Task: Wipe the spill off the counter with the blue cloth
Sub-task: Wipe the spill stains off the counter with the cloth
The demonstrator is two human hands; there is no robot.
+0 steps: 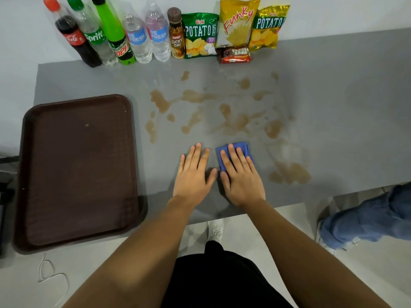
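Observation:
A brown spill (231, 121) lies in patches and streaks across the middle of the grey counter (333, 107), with a larger puddle (290, 173) near the front edge at the right. My right hand (241, 176) presses flat on the folded blue cloth (241, 147), which rests on the counter just in front of the spill; only the cloth's far part shows past my fingers. Beside it, my left hand (193, 174) lies flat on the bare counter with fingers spread, holding nothing.
A dark brown tray (75, 170) sits at the left, overhanging the front edge. Several drink bottles (115, 34) and snack bags (235, 27) line the back wall. Another person's jeans-clad leg (367, 218) stands at the right, beyond the counter's edge.

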